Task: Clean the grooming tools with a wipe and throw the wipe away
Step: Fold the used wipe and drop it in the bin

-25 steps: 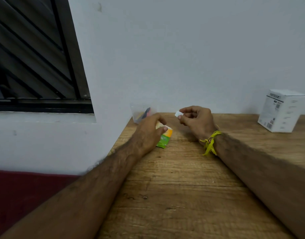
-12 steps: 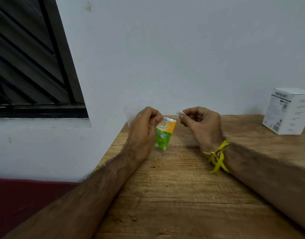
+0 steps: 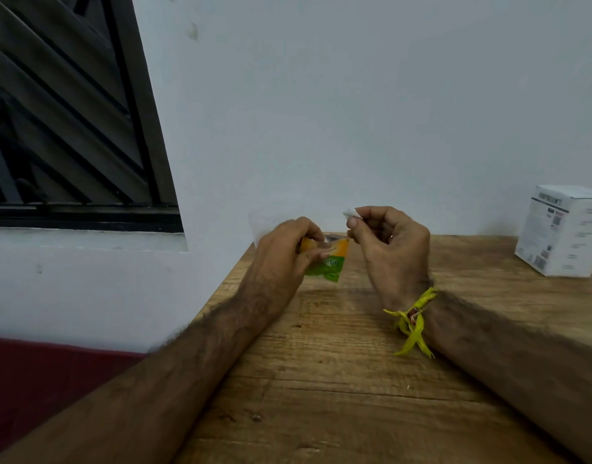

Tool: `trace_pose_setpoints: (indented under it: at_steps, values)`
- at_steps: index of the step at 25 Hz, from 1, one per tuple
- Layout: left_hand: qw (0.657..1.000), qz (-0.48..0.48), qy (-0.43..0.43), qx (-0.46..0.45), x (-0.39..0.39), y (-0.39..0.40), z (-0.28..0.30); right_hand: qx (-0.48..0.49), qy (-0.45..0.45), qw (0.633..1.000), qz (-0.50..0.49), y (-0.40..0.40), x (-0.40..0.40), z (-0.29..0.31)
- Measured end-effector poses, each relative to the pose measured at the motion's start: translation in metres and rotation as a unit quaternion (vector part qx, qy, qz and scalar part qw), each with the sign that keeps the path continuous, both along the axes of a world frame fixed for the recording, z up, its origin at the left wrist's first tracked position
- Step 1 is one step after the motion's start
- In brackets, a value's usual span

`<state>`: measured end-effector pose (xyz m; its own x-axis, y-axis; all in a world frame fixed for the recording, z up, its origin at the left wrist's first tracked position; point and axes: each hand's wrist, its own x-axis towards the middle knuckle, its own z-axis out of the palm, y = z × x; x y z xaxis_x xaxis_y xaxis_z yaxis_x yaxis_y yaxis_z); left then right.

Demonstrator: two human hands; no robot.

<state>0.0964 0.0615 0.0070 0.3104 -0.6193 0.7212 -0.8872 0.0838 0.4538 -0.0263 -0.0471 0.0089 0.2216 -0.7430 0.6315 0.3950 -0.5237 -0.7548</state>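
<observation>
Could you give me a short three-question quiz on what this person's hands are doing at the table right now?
1. True or false: the left hand holds an orange-and-green packet.
2. What does the right hand pinch: A a white scrap, B scissors, C a comb?
3. Which wrist wears the yellow band?

Key: 1 true. 2 A. 3 right.

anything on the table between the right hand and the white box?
Nothing: the head view shows only bare wooden table between the right hand and the white box.
</observation>
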Motion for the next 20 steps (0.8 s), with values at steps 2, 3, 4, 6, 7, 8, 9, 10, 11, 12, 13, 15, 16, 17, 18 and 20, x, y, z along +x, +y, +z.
trace_pose_setpoints:
  at_steps: [2, 3, 4, 6, 7, 8, 9, 10, 11, 12, 13, 15, 16, 17, 18, 20]
  values:
    - [1.0, 0.002, -0.001, -0.011, 0.0029, -0.0002, -0.0001, -0.021, 0.019, 1.0, 0.001, 0.0017, -0.0017, 0.0002]
    - [1.0, 0.002, 0.009, -0.019, 0.0039, 0.0001, -0.0002, -0.042, 0.049, 0.998, -0.002, 0.0023, -0.0017, -0.0006]
    - [0.999, 0.004, 0.017, -0.027, 0.0047, 0.0001, -0.0001, -0.065, 0.087, 0.994, -0.005, 0.0027, -0.0017, -0.0019]
    - [0.999, 0.008, 0.021, -0.03, 0.0063, 0.0007, 0.0004, -0.104, 0.153, 0.983, -0.01, 0.0025, -0.0017, -0.0034]
    - [0.999, 0.006, 0.023, -0.03, 0.0071, 0.0009, 0.0008, -0.118, 0.172, 0.978, -0.013, 0.0018, -0.0023, -0.0032]
    - [0.999, 0.003, 0.025, -0.03, 0.0076, 0.0008, 0.0015, -0.131, 0.185, 0.974, -0.015, 0.001, -0.003, -0.0027]
    - [0.999, -0.002, 0.026, -0.028, 0.0076, 0.0012, 0.0017, -0.142, 0.196, 0.97, -0.018, 0.0007, -0.0032, -0.0025]
    - [0.999, -0.008, 0.024, -0.024, 0.007, 0.0018, 0.0021, -0.15, 0.204, 0.967, -0.023, 0.001, -0.0033, -0.0022]
    - [1.0, -0.015, 0.019, -0.018, 0.006, 0.0026, 0.0022, -0.154, 0.208, 0.966, -0.029, 0.0015, -0.0035, -0.0024]
    - [1.0, -0.023, 0.011, -0.012, 0.005, 0.0033, 0.0027, -0.154, 0.208, 0.965, -0.036, 0.002, -0.0036, -0.0027]
    - [0.999, -0.031, 0.003, -0.007, 0.0041, 0.0042, 0.0035, -0.152, 0.205, 0.966, -0.042, 0.0025, -0.0034, -0.0031]
    - [0.999, -0.046, -0.015, 0.003, 0.0026, 0.0059, 0.0052, -0.147, 0.204, 0.967, -0.052, 0.0034, -0.0028, -0.004]
    - [0.998, -0.05, -0.03, 0.012, 0.0017, 0.0066, 0.0063, -0.145, 0.202, 0.967, -0.056, 0.0035, -0.0026, -0.0045]
    - [0.997, -0.052, -0.048, 0.024, 0.0009, 0.007, 0.0072, -0.139, 0.198, 0.968, -0.059, 0.0031, -0.0023, -0.0047]
    - [0.996, -0.051, -0.067, 0.033, 0.0001, 0.0072, 0.0078, -0.134, 0.195, 0.97, -0.061, 0.0028, -0.0025, -0.0047]
    - [0.995, -0.046, -0.087, 0.028, 0.0001, 0.0076, 0.0082, -0.149, 0.199, 0.967, -0.063, 0.0022, -0.0039, -0.0042]
